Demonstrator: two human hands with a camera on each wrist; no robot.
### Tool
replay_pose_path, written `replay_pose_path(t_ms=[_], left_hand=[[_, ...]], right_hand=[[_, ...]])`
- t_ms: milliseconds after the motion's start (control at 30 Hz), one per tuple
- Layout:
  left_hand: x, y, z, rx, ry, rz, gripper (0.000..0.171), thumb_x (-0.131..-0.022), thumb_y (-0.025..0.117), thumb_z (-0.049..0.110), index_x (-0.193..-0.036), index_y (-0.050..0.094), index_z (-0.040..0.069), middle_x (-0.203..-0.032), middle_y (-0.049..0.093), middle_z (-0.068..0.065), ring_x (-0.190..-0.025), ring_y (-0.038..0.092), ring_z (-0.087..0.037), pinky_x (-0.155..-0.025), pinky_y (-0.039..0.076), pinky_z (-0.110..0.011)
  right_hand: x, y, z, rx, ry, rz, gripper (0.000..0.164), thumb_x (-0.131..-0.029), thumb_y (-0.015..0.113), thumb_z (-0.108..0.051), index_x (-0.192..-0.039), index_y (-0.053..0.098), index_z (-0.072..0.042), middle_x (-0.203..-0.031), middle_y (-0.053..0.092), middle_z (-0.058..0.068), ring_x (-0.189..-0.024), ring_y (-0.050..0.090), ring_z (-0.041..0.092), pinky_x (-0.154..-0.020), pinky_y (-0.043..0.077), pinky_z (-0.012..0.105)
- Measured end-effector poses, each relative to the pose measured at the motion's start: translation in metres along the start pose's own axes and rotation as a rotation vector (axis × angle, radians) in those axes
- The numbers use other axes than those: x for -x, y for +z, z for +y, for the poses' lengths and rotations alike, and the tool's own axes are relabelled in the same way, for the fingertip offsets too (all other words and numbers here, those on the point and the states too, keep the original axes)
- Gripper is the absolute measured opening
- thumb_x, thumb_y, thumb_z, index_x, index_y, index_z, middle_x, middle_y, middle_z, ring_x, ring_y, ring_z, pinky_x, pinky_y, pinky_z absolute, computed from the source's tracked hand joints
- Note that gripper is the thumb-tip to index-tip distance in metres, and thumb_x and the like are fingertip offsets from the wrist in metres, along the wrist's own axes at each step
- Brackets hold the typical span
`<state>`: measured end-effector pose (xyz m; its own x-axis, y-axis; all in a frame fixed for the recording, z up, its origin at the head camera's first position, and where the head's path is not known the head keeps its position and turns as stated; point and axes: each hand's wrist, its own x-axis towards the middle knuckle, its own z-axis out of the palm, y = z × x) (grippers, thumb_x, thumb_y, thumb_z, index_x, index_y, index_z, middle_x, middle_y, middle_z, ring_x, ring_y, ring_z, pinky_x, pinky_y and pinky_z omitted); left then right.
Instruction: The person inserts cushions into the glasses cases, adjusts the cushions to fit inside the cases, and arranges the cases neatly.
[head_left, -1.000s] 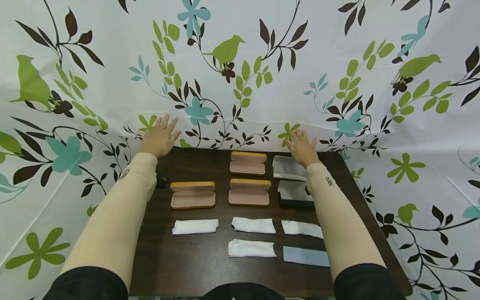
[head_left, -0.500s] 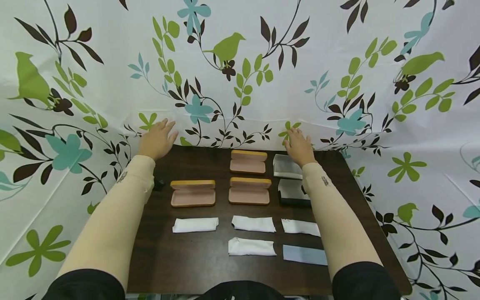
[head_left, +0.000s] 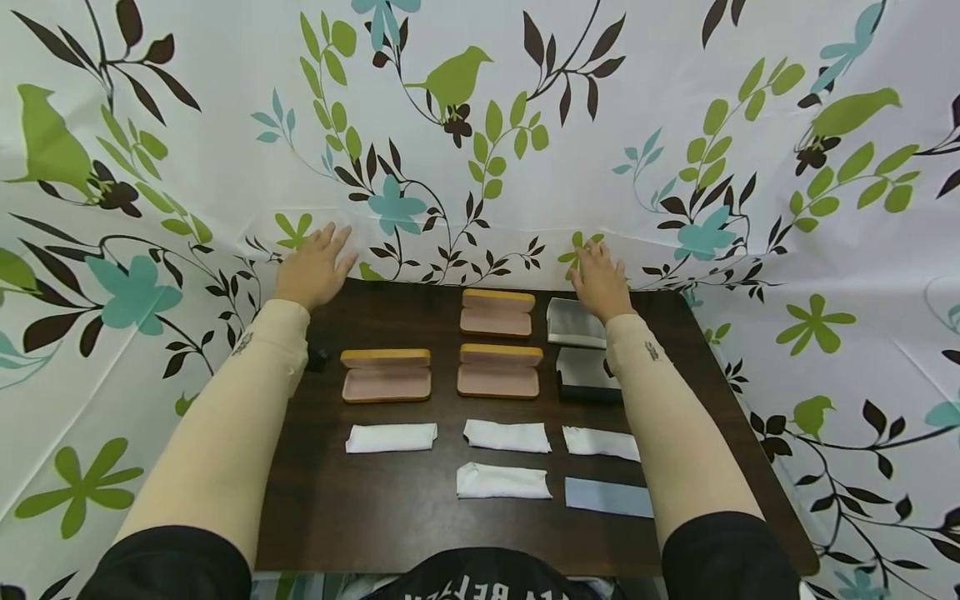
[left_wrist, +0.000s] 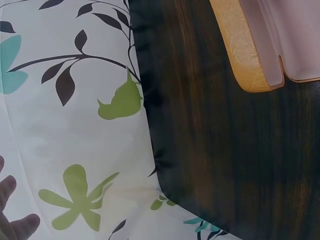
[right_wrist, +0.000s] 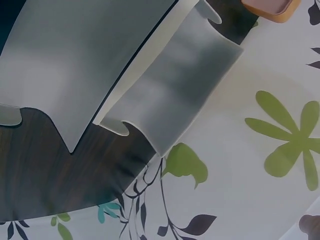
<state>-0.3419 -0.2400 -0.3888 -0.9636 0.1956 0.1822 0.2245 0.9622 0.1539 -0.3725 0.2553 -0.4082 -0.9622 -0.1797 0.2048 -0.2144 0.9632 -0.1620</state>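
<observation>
My left hand (head_left: 311,267) is at the table's back left, fingers spread in front of the patterned sheet, holding nothing. Its fingers (left_wrist: 7,192) show at the edge of the left wrist view. At the back right, my right hand (head_left: 602,282) also has its fingers extended and holds nothing; a grey case (head_left: 573,323) lies just below it. A second grey case (head_left: 588,371) sits nearer, partly covered by my right forearm. Tan glasses cases with pink lining stand open: one at left (head_left: 386,377), one in the middle (head_left: 498,372), one behind it (head_left: 497,314).
White folded cloths lie in front of the cases: one at left (head_left: 391,438), two in the middle (head_left: 507,436), one at right (head_left: 600,442). A flat blue-grey cloth (head_left: 608,497) is near my right forearm. A leaf-and-bird patterned sheet (head_left: 247,50) borders the dark wooden table (head_left: 360,517).
The head view has tilted down slightly, so the table sits higher in it. My right hand has shifted a little to the left, then stayed; the cases and cloths lie as before.
</observation>
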Motion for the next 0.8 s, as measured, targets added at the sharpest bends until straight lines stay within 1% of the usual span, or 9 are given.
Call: replay_pose_path(t_ms=[67,167,300,367,433,533,567,633,800], left_hand=[[-0.001,-0.005,0.001,0.004,0.005,0.013,0.06,-0.105,0.029,0.043,-0.155,0.018,0.013,-0.159,0.016,-0.019,-0.142,0.022,-0.043,-0.107,0.027,-0.063],[0.002,-0.009,0.006,0.005,0.0,0.045,0.057,-0.105,0.029,0.042,-0.155,0.021,0.015,-0.159,0.02,-0.016,-0.14,0.028,-0.042,-0.104,0.032,-0.062],[0.016,-0.011,0.019,0.034,0.012,0.193,0.047,-0.104,0.038,0.035,-0.144,0.044,0.013,-0.144,0.048,-0.015,-0.12,0.054,-0.039,-0.084,0.048,-0.059],[0.027,-0.006,0.029,0.051,0.043,0.292,0.037,-0.102,0.044,0.029,-0.131,0.057,0.01,-0.126,0.062,-0.015,-0.101,0.063,-0.036,-0.069,0.052,-0.055],[0.04,0.004,0.039,0.065,0.08,0.393,0.029,-0.1,0.048,0.024,-0.119,0.064,0.009,-0.109,0.069,-0.013,-0.085,0.066,-0.033,-0.058,0.051,-0.05],[0.064,0.027,0.062,0.087,0.141,0.455,0.021,-0.097,0.052,0.02,-0.106,0.068,0.01,-0.095,0.07,-0.007,-0.074,0.065,-0.025,-0.051,0.05,-0.043],[0.072,0.036,0.072,0.096,0.163,0.453,0.019,-0.096,0.054,0.019,-0.104,0.069,0.012,-0.094,0.07,-0.005,-0.074,0.065,-0.023,-0.051,0.05,-0.041],[0.089,0.055,0.097,0.125,0.221,0.397,0.015,-0.095,0.057,0.019,-0.101,0.07,0.014,-0.091,0.07,-0.001,-0.073,0.065,-0.018,-0.052,0.05,-0.038],[0.121,0.102,0.155,0.146,0.359,0.154,0.012,-0.093,0.064,0.026,-0.098,0.071,0.019,-0.086,0.069,0.005,-0.068,0.062,-0.009,-0.053,0.048,-0.028]], right_hand=[[-0.001,-0.002,-0.002,-0.001,-0.002,0.02,0.054,-0.104,0.038,-0.033,-0.151,0.029,-0.009,-0.16,0.017,0.015,-0.147,0.009,0.036,-0.111,0.011,0.066],[0.004,-0.006,-0.01,-0.057,-0.013,0.06,0.052,-0.104,0.04,-0.032,-0.149,0.034,-0.007,-0.157,0.025,0.015,-0.146,0.018,0.035,-0.112,0.013,0.064],[0.03,-0.007,-0.027,-0.175,-0.044,0.117,0.043,-0.103,0.044,-0.028,-0.139,0.048,-0.005,-0.142,0.049,0.016,-0.127,0.049,0.035,-0.103,0.037,0.055],[0.048,-0.004,-0.034,-0.206,-0.059,0.128,0.038,-0.103,0.045,-0.027,-0.133,0.055,-0.005,-0.13,0.059,0.015,-0.112,0.059,0.033,-0.09,0.047,0.051],[0.066,0.003,-0.041,-0.23,-0.081,0.13,0.033,-0.102,0.047,-0.024,-0.126,0.06,-0.005,-0.118,0.065,0.014,-0.1,0.064,0.03,-0.08,0.051,0.047],[0.096,0.016,-0.051,-0.276,-0.124,0.085,0.027,-0.101,0.051,-0.02,-0.118,0.064,-0.004,-0.105,0.067,0.011,-0.088,0.064,0.025,-0.074,0.052,0.042],[0.106,0.021,-0.054,-0.287,-0.14,0.058,0.024,-0.1,0.052,-0.02,-0.116,0.065,-0.005,-0.103,0.068,0.01,-0.086,0.064,0.024,-0.073,0.052,0.041],[0.128,0.03,-0.059,-0.307,-0.169,-0.018,0.023,-0.099,0.055,-0.019,-0.114,0.066,-0.006,-0.103,0.067,0.008,-0.087,0.063,0.022,-0.075,0.051,0.04],[0.169,0.057,-0.066,-0.335,-0.206,-0.219,0.024,-0.095,0.063,-0.017,-0.116,0.064,-0.006,-0.109,0.064,0.007,-0.096,0.061,0.021,-0.082,0.05,0.04]])
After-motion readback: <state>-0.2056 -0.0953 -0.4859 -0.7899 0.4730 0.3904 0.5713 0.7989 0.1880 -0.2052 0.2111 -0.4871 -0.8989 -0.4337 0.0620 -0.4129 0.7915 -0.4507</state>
